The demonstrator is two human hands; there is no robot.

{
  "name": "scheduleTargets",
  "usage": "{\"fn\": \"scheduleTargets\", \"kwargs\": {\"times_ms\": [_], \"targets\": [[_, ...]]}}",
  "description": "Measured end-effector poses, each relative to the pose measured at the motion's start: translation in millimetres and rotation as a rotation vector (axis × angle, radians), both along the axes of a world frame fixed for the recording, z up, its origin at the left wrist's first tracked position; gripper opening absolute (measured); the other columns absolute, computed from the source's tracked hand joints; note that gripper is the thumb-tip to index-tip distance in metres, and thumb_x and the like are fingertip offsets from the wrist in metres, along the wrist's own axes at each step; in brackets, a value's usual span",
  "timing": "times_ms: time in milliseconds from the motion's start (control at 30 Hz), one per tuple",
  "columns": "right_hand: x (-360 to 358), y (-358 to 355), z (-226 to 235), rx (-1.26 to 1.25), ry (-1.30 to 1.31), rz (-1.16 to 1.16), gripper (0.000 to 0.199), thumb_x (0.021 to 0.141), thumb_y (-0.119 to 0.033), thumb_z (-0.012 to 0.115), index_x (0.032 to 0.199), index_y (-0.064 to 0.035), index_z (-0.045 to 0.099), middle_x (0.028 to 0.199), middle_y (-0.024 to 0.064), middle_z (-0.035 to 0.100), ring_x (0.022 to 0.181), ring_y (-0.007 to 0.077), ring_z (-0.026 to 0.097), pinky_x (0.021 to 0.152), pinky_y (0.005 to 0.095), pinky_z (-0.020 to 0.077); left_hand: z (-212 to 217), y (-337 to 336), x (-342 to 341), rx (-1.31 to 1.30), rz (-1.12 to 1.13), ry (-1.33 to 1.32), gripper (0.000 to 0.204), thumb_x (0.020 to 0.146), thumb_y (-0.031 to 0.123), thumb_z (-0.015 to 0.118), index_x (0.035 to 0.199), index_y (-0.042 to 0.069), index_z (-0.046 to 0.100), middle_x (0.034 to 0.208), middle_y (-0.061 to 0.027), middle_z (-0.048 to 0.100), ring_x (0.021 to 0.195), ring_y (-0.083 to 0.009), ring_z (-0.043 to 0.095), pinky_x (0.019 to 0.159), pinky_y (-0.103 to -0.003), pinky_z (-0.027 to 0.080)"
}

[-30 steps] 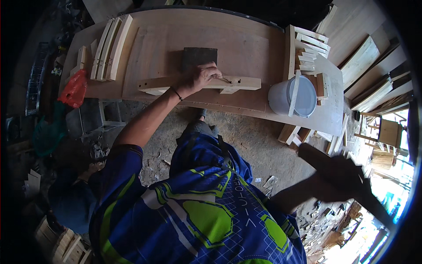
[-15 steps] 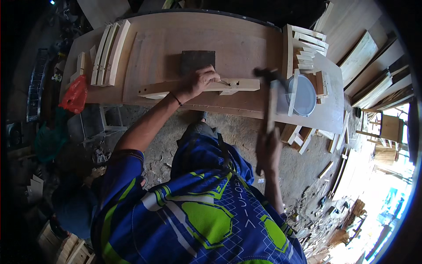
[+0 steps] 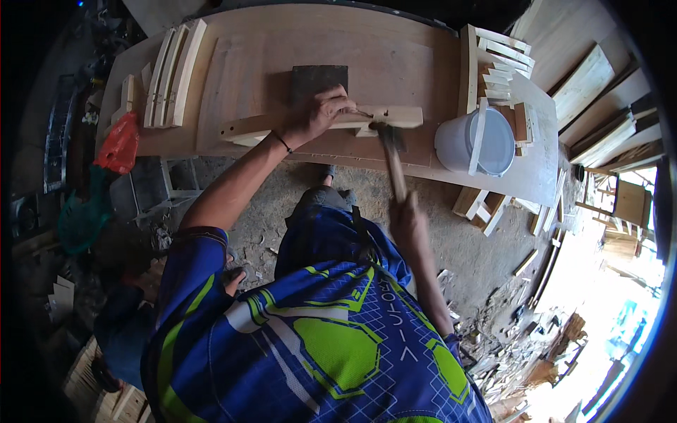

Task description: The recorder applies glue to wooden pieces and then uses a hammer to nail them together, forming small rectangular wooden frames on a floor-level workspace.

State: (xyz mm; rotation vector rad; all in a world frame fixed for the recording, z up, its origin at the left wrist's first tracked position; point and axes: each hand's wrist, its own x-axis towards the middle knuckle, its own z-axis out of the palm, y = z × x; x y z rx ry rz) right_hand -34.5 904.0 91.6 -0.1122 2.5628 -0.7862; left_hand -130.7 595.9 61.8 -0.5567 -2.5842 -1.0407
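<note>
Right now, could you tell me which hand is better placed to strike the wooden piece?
Probably the right hand: it grips the hammer, head at the wooden piece. The left hand is pressing that piece down.

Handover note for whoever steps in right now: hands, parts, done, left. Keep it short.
Left hand: pressing down on the long pale wooden piece lying across the wooden workbench, fingers at a nail too small to make out clearly.
Right hand: gripping the wooden-handled hammer, its head at the piece.
Nearby: dark square block behind the piece, white plastic bucket to the right, stacked wooden slats to the left.
Done: piece positioned. Left: whether the nail is fully driven cannot be seen.
</note>
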Motion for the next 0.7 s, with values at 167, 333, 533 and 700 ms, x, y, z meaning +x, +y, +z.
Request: {"fn": "scheduleTargets", "kwargs": {"times_ms": [167, 333, 533, 700], "targets": [[53.9, 40.2, -18.4, -0.139, -0.003, -0.065, 0.026, 0.099, -0.026, 0.058, 0.096, -0.0019, 0.048, 0.071, 0.0318, 0.06, 0.073, 0.0521, 0.063, 0.057, 0.0567, 0.0463, -5.7, -3.1, -9.4, 0.107, -0.025, -0.037, 0.014, 0.089, -0.005, 0.063, 0.1, 0.003, 0.066, 0.093, -0.01, 0.064, 0.088, -0.0268, 0.068, 0.075, -0.034, 0.053], [52.8, 58.6, -29.9, -0.187, -0.061, -0.164, 0.025, 0.098, -0.024, 0.059, 0.097, 0.0003, 0.053, 0.069, 0.0237, 0.058, 0.061, 0.0354, 0.061, 0.058, 0.0457, 0.0454, -57.4, -39.7, -57.6, 0.125, 0.065, -0.848, 0.026, 0.1, 0.02, 0.053, 0.093, -0.001, 0.067, 0.08, -0.0085, 0.065, 0.082, -0.0158, 0.064, 0.071, -0.031, 0.049], [68.2, 68.6, -48.5, -0.138, -0.063, -0.164, 0.028, 0.098, -0.025, 0.061, 0.09, -0.0002, 0.05, 0.067, 0.0231, 0.056, 0.057, 0.035, 0.056, 0.056, 0.0441, 0.0433, -42.4, -38.1, -46.7, 0.554, -0.053, -1.71, 0.031, 0.101, 0.021, 0.048, 0.107, -0.005, 0.064, 0.091, -0.0175, 0.073, 0.074, -0.0254, 0.073, 0.066, -0.039, 0.061], [78.8, 76.2, -53.5, -0.187, -0.053, -0.256, 0.03, 0.097, -0.028, 0.063, 0.09, -0.0009, 0.051, 0.068, 0.0267, 0.058, 0.065, 0.0455, 0.062, 0.058, 0.0489, 0.0455, 19.4, -50.9, -3.1, 0.972, 0.022, -1.204, 0.035, 0.102, 0.027, 0.045, 0.104, -0.003, 0.062, 0.088, -0.0164, 0.068, 0.07, -0.0222, 0.068, 0.063, -0.035, 0.058]]}}
